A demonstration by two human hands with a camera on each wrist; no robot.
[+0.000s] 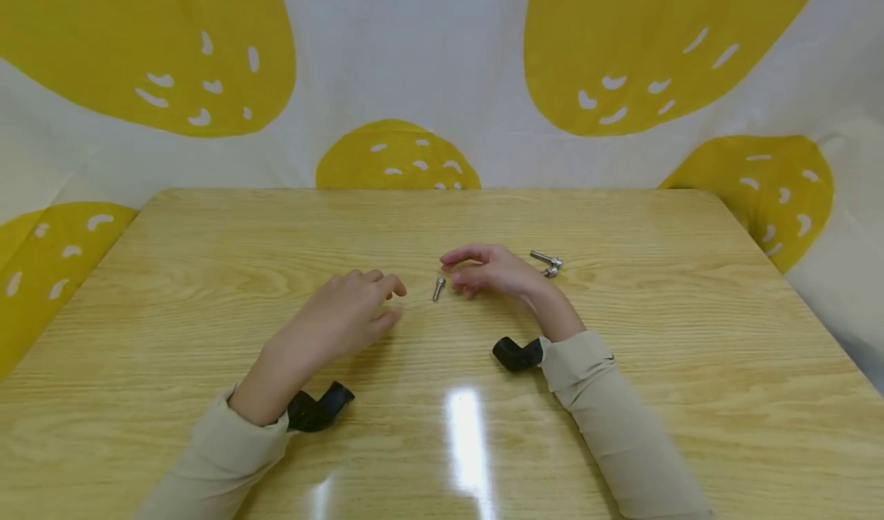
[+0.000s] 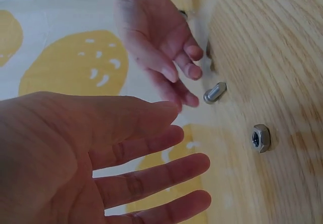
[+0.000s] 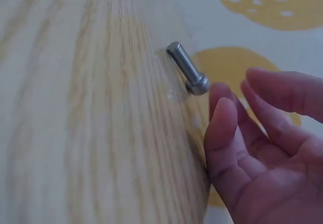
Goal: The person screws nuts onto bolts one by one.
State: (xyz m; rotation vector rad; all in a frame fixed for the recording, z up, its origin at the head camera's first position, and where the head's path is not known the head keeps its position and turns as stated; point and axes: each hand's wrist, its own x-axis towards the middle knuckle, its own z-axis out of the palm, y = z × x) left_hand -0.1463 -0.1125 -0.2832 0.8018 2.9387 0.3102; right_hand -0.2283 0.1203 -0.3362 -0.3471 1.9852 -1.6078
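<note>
A short steel socket-head bolt (image 1: 438,288) lies on the wooden table between the two hands. Its threaded shank and round head (image 3: 198,86) show closely in the right wrist view. My right hand (image 1: 500,272) hovers just right of this bolt, fingers loosely bent and apart, nothing held. To the left is my left hand (image 1: 352,313), thumb and fingers spread with nothing between them. A steel hex nut (image 2: 261,138) rests on the table near the left fingertips; in the head view the left hand hides it.
Beyond the right wrist lie more bolts (image 1: 545,258) on the table (image 1: 663,290). A black wrist mount (image 1: 318,409) sticks out below the left cuff and another mount (image 1: 516,353) below the right. A white cloth (image 1: 414,44) with yellow shapes hangs behind the table.
</note>
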